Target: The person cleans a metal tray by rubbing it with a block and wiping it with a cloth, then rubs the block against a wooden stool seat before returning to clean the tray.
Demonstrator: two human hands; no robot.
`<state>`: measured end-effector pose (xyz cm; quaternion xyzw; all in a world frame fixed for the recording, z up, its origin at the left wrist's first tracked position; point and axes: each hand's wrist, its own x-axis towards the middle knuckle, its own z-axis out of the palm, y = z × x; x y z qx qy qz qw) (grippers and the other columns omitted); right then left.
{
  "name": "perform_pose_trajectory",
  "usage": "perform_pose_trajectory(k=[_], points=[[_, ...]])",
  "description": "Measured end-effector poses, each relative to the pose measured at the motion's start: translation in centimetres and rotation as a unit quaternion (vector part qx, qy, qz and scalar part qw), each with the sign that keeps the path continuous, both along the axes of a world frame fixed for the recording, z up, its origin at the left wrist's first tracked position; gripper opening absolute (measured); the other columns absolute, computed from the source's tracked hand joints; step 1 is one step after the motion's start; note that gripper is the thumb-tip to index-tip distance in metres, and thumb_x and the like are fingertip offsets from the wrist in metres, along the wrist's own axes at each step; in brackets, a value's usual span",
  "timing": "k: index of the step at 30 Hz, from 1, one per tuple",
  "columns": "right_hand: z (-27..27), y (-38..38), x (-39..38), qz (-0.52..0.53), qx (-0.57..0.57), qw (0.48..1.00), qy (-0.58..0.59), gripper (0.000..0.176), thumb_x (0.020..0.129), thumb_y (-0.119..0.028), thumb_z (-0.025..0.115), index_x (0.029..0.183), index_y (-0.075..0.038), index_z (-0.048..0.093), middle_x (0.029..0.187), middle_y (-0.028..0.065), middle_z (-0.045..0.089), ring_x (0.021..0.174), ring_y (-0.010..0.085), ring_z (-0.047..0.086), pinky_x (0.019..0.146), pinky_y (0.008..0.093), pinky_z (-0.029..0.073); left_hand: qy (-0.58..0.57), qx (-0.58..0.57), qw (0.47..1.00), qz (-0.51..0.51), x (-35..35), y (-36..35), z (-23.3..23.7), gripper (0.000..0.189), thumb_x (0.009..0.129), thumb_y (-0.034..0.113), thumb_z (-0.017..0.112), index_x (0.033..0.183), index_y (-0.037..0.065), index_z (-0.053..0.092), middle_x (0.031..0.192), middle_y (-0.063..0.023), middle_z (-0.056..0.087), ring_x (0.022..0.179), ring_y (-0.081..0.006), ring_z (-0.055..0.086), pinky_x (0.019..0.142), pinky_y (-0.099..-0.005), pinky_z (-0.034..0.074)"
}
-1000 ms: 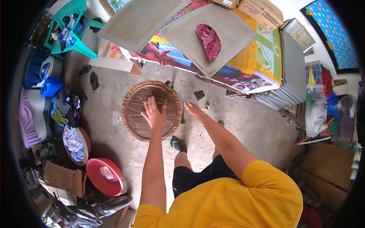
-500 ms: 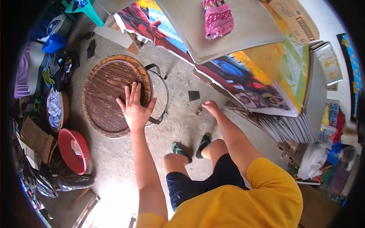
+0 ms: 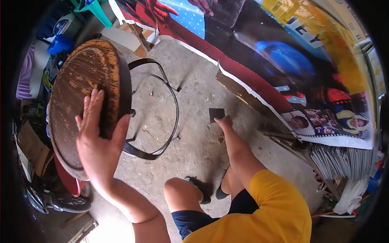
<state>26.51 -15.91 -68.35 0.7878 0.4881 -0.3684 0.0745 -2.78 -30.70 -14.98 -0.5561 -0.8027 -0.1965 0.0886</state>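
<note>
A round brown wooden top (image 3: 75, 101) with worn, chipped paint is tilted up on its edge at the left. My left hand (image 3: 97, 133) lies against its face, fingers stretched out and thumb over the near rim. Beside it on the floor stands a black metal ring stand (image 3: 176, 115) with curved legs. My right hand (image 3: 223, 121) hangs to the right of the stand with its fingers curled; what it holds, if anything, is hidden. Its fingertips overlap a small dark square piece (image 3: 216, 114) on the concrete floor in the view.
A large printed banner (image 3: 267, 77) covers a surface at the right, above a stack of grey sheets (image 3: 344, 162). A red basin (image 3: 67, 174) sits partly behind the wooden top. A teal plastic stool (image 3: 99, 12) stands at the back left.
The round wooden top has gone from lying level to tilted up and shifted left, with my left hand still against it. More of the metal ring stand shows. The view has shifted.
</note>
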Motion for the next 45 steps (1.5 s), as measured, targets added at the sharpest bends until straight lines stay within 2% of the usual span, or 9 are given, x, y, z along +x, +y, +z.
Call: perform_pose_trajectory(k=[6, 15, 18, 23, 25, 37, 39, 43, 45], points=[[-2.4, -0.1, -1.3, 0.007, 0.061, 0.987, -0.151, 0.111, 0.062, -0.061, 0.084, 0.143, -0.004, 0.034, 0.144, 0.0163, 0.044, 0.131, 0.0345, 0.045, 0.101, 0.0518, 0.045, 0.002, -0.008, 1.0, -0.003, 0.2, -0.4, -0.1, 0.059, 0.077, 0.018, 0.075, 0.132, 0.004, 0.058, 0.13, -0.0193, 0.06, 0.133, -0.0367, 0.047, 0.111, -0.0522, 0.03], [0.5, 0.2, -1.2, -0.025, 0.059, 0.996, -0.064, 0.099, 0.066, -0.049, 0.085, 0.144, -0.008, 0.039, 0.14, 0.0169, 0.05, 0.129, 0.0328, 0.049, 0.099, 0.051, 0.045, -0.01, -0.006, 1.0, 0.004, 0.4, -0.3, 0.0, 0.061, 0.075, 0.016, 0.077, 0.132, 0.005, 0.058, 0.132, -0.0172, 0.06, 0.133, -0.0364, 0.047, 0.111, -0.055, 0.028], [-6.4, 0.8, 0.4, 0.096, 0.099, 0.99, 0.025, 0.06, 0.073, -0.038, 0.083, 0.119, -0.004, 0.062, 0.109, 0.0182, 0.068, 0.106, 0.0335, 0.064, 0.086, 0.0488, 0.051, 0.008, -0.015, 1.0, 0.014, 0.4, -0.2, 0.2, 0.061, 0.072, 0.017, 0.078, 0.129, 0.006, 0.06, 0.133, -0.0157, 0.059, 0.132, -0.0345, 0.048, 0.111, -0.056, 0.029], [-2.7, -0.6, -1.7, -0.058, 0.159, 0.95, 0.262, 0.033, 0.078, -0.029, 0.077, 0.085, 0.0, 0.064, 0.074, 0.0146, 0.068, 0.068, 0.0361, 0.068, 0.063, 0.0416, 0.055, 0.034, -0.008, 0.999, 0.031, 0.4, -0.1, 0.8, 0.06, 0.071, 0.029, 0.081, 0.125, 0.008, 0.064, 0.132, -0.0116, 0.06, 0.127, -0.0304, 0.054, 0.107, -0.059, 0.034], [10.2, -1.7, -3.1, -0.122, 0.088, 0.925, 0.349, 0.027, 0.08, -0.019, 0.076, 0.079, 0.002, 0.061, 0.064, 0.0087, 0.063, 0.054, 0.0186, 0.066, 0.045, 0.0305, 0.05, 0.024, 0.0, 0.999, 0.037, 0.4, 0.0, 1.1, 0.058, 0.074, 0.036, 0.08, 0.123, 0.008, 0.065, 0.131, -0.0109, 0.061, 0.126, -0.0291, 0.055, 0.106, -0.0597, 0.036], [47.6, -7.5, 0.3, 0.164, 0.19, 0.902, 0.35, 0.026, 0.086, -0.026, 0.07, 0.084, -0.002, 0.06, 0.07, 0.01, 0.063, 0.065, 0.0205, 0.061, 0.061, 0.0358, 0.047, -0.108, -0.117, 0.984, 0.086, 3.6, -1.2, 2.3, 0.047, 0.089, 0.035, 0.064, 0.126, 0.007, 0.06, 0.14, -0.0119, 0.054, 0.134, -0.0315, 0.045, 0.108, -0.0681, 0.022], [52.6, -7.9, 1.3, 0.181, 0.172, 0.886, 0.391, 0.031, 0.084, -0.033, 0.072, 0.09, -0.004, 0.063, 0.078, 0.0148, 0.067, 0.071, 0.0291, 0.065, 0.064, 0.0395, 0.049, -0.27, -0.088, 0.959, -0.01, 5.9, -2.0, 3.2, 0.057, 0.084, 0.036, 0.07, 0.131, 0.007, 0.057, 0.13, -0.0163, 0.06, 0.124, -0.0373, 0.053, 0.107, -0.0557, 0.03], [64.2, -6.9, 3.3, 0.217, 0.059, 0.867, 0.445, 0.033, 0.083, -0.033, 0.073, 0.089, -0.001, 0.065, 0.076, 0.0127, 0.067, 0.068, 0.0238, 0.065, 0.064, 0.0387, 0.049, -0.662, -0.049, 0.748, 0.001, 13.2, -1.4, 13.8, 0.054, 0.086, 0.019, 0.072, 0.133, -0.001, 0.053, 0.116, -0.0164, 0.068, 0.097, -0.0203, 0.066, 0.087, -0.0318, 0.048], [65.8, -6.7, 4.2, 0.254, 0.055, 0.853, 0.452, 0.033, 0.083, -0.032, 0.074, 0.089, 0.0, 0.065, 0.074, 0.0118, 0.067, 0.068, 0.0217, 0.064, 0.063, 0.0382, 0.048, -0.682, -0.079, 0.725, -0.054, 13.7, -1.2, 17.5, 0.049, 0.087, 0.012, 0.068, 0.131, -0.004, 0.054, 0.103, -0.0107, 0.069, 0.09, -0.0095, 0.061, 0.076, -0.024, 0.048]])
